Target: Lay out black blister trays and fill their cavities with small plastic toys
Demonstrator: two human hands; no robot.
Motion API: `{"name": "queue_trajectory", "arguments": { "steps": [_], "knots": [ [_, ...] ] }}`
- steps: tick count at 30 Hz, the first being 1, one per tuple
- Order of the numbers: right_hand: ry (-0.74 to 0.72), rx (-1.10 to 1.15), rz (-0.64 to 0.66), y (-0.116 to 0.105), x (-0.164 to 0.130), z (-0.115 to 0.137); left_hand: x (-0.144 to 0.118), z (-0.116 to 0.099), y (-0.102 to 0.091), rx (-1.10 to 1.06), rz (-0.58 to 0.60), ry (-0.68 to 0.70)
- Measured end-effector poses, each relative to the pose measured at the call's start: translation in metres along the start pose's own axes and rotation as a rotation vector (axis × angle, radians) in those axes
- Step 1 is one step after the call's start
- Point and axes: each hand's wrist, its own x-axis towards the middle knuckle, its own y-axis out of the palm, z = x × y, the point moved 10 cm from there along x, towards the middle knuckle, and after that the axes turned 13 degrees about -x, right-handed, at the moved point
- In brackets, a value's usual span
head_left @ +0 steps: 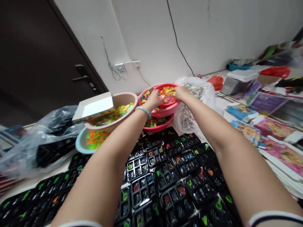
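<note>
My left hand (155, 99) reaches over the left side of a small red basin (168, 104), its fingers curled at the heap inside. On the opposite side, my right hand (181, 93) bends over the basin's right rim with its fingertips at the same heap. Small colourful plastic pieces (167, 94), mostly yellow, pink and orange, fill this basin. Anything between the fingers is too small and blurred to make out. The red basin rests on a larger pink basin (165, 112), stacked above another red basin (157, 128). Black compartment trays (165, 175) spread below my arms, several holding single small pieces.
To the left, a beige basin (129, 118) of pieces carries a white box (94, 107), above a light blue basin (81, 145). Clear plastic bags lie at far left (56, 126) and right of the basins (209, 94). Printed packages (246, 129) cover the right floor.
</note>
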Motion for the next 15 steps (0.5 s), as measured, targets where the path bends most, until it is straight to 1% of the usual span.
{"name": "queue_trajectory", "arguments": {
  "steps": [2, 4, 7, 9, 11, 13, 15],
  "knots": [
    [-0.024, -0.086, 0.048, 0.013, 0.018, 0.009, 0.027, 0.010, 0.026, 0.065, 0.071, -0.051],
    [-0.053, -0.140, 0.087, 0.025, 0.031, 0.017, 0.043, 0.024, 0.049, 0.145, 0.149, -0.121],
    [-0.076, -0.152, 0.131, 0.039, 0.044, 0.020, 0.054, 0.043, 0.069, 0.247, 0.240, -0.231],
    [-0.076, -0.109, 0.101, 0.043, 0.053, 0.016, 0.056, 0.049, 0.076, 0.277, 0.291, -0.266],
    [-0.056, -0.020, 0.020, 0.041, 0.061, 0.008, 0.055, 0.051, 0.078, 0.289, 0.322, -0.277],
    [-0.024, 0.090, -0.052, 0.039, 0.068, -0.002, 0.055, 0.049, 0.077, 0.295, 0.315, -0.267],
    [-0.004, 0.175, -0.096, 0.037, 0.072, -0.012, 0.058, 0.046, 0.072, 0.292, 0.265, -0.242]
  ]
}}
